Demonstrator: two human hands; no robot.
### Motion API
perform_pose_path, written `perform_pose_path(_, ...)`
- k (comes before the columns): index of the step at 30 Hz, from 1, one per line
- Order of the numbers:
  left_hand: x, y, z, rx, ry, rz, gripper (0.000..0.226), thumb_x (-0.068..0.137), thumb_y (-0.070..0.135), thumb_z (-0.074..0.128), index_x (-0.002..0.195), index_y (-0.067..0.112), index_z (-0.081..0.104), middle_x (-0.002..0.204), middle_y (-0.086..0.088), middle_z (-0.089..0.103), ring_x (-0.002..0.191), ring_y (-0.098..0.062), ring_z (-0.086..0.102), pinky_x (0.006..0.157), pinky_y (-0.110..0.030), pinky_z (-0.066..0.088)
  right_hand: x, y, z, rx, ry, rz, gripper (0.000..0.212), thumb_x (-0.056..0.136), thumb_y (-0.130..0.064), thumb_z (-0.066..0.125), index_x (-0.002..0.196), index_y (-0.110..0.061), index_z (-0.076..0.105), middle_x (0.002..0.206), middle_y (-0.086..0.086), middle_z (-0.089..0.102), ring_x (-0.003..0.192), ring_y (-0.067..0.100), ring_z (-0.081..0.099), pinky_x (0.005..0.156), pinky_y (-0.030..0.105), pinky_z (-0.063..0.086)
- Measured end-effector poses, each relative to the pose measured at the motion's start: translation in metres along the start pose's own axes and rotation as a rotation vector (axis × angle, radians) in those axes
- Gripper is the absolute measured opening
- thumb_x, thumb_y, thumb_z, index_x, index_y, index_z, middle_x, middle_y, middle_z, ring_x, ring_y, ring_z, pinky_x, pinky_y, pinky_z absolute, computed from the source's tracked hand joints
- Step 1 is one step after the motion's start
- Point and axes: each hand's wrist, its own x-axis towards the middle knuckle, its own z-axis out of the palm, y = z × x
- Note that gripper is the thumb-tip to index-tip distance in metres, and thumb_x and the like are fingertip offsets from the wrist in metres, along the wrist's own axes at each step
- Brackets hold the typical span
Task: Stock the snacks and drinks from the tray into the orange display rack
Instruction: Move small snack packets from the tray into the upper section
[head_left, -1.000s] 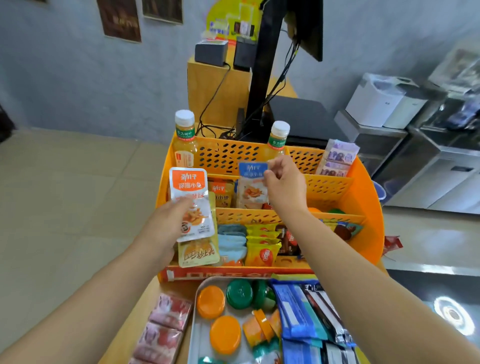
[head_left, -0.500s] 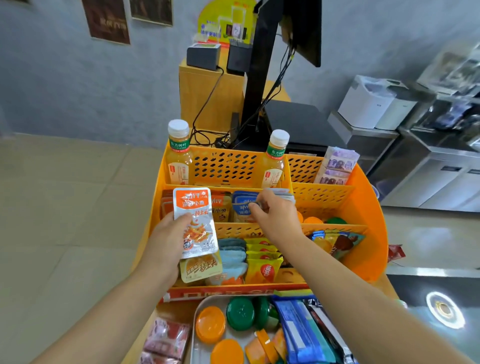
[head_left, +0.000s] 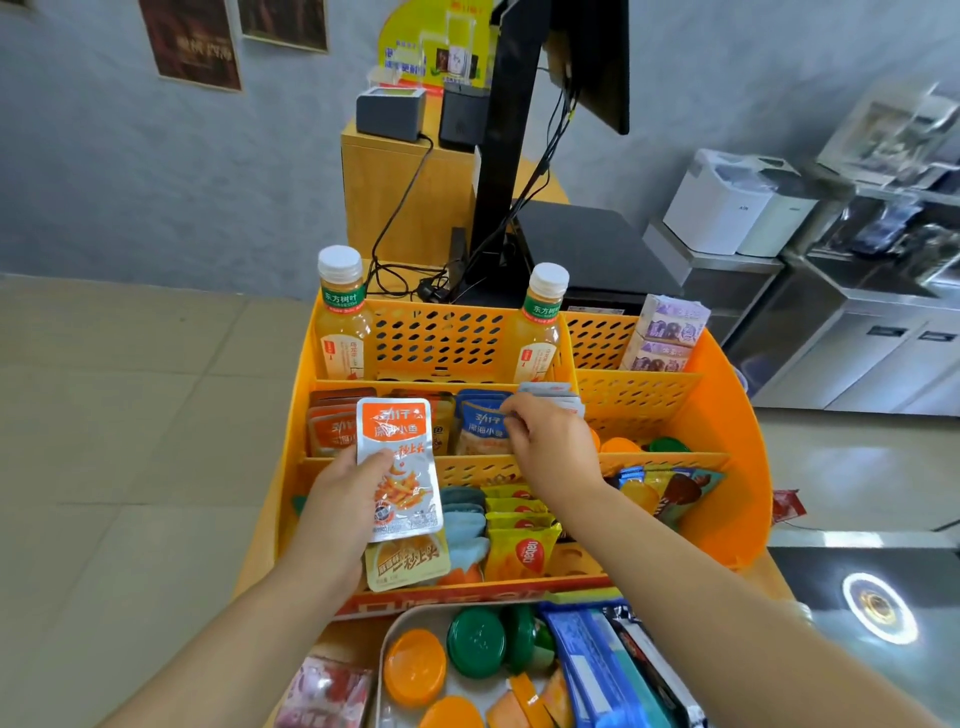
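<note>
Moved: my right hand (head_left: 550, 447) has dropped from mid-air into the rack's (head_left: 727, 415) middle tier with the blue packet (head_left: 480, 431).
Right fingers: curled, pinching the blue packet's top edge.
Left hand (head_left: 340, 499): fingers and thumb grip two packets, orange packet (head_left: 400, 467) in front.
Tray (head_left: 387, 639): near edge, touching the rack front, holds lids and bars.

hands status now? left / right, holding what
Left hand: grips two snack packets, an orange-and-white fish snack packet in front of a yellow packet.
Right hand: fingers curled on the blue packet in the rack's middle tier.
</note>
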Motion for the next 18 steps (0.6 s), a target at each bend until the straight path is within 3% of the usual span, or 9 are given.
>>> perform_pose_path(3,-0.001,0.0,0.001,0.016,-0.014,0.001,0.007,0.095,0.038,0.058,0.099,0.038,0.065,0.079,0.018,0.074,0.069,-0.013,0.074,0.046,-0.026,0.054,-0.001,0.001,-0.002,-0.047,0.003,-0.029,0.009,0.096,-0.022,0.059,0.099,-0.013,0.059,0.095,0.007,0.07,0.081,0.021,0.068,0.045,0.017,0.034)
perform_pose_path(7,-0.004,-0.001,0.003,0.015,-0.049,0.013,0.008,0.094,0.036,0.06,0.101,0.038,0.065,0.083,0.012,0.076,0.072,-0.017,0.075,0.05,-0.029,0.057,0.0,-0.003,-0.006,-0.137,-0.001,-0.118,0.014,0.097,-0.019,0.059,0.106,-0.008,0.059,0.116,0.008,0.058,0.093,0.024,0.065,0.056,0.033,0.057)
perform_pose_path(10,-0.006,-0.003,0.004,0.042,-0.075,0.045,0.008,0.095,0.033,0.06,0.1,0.038,0.064,0.085,0.01,0.076,0.071,-0.018,0.075,0.049,-0.028,0.056,-0.001,-0.013,-0.009,-0.013,0.114,-0.155,0.021,0.094,-0.019,0.064,0.112,-0.009,0.062,0.113,0.005,0.058,0.088,0.019,0.064,0.058,0.03,0.058)
perform_pose_path(13,-0.008,-0.006,0.005,0.094,-0.126,0.075,0.011,0.094,0.03,0.061,0.104,0.036,0.064,0.089,0.005,0.077,0.075,-0.022,0.075,0.061,-0.039,0.061,0.002,-0.036,-0.009,0.333,-0.092,0.038,0.021,0.092,-0.036,0.064,0.106,-0.021,0.065,0.091,-0.014,0.062,0.074,0.004,0.06,0.059,0.015,0.046)
perform_pose_path(15,-0.012,-0.005,0.006,0.132,-0.145,0.1,0.014,0.093,0.028,0.064,0.107,0.028,0.064,0.09,0.0,0.077,0.076,-0.024,0.074,0.072,-0.047,0.06,0.005,-0.049,-0.005,0.51,-0.283,0.169,0.014,0.089,-0.034,0.069,0.089,-0.021,0.065,0.08,-0.011,0.069,0.07,0.004,0.067,0.058,0.02,0.053)
perform_pose_path(18,-0.014,0.004,0.002,0.08,-0.122,0.141,0.012,0.095,0.027,0.061,0.104,0.023,0.067,0.089,-0.004,0.076,0.077,-0.027,0.074,0.073,-0.05,0.059,0.013,-0.054,-0.009,0.695,-0.324,0.259,0.015,0.089,-0.024,0.07,0.078,-0.018,0.064,0.071,-0.003,0.072,0.055,0.007,0.065,0.049,0.023,0.053)
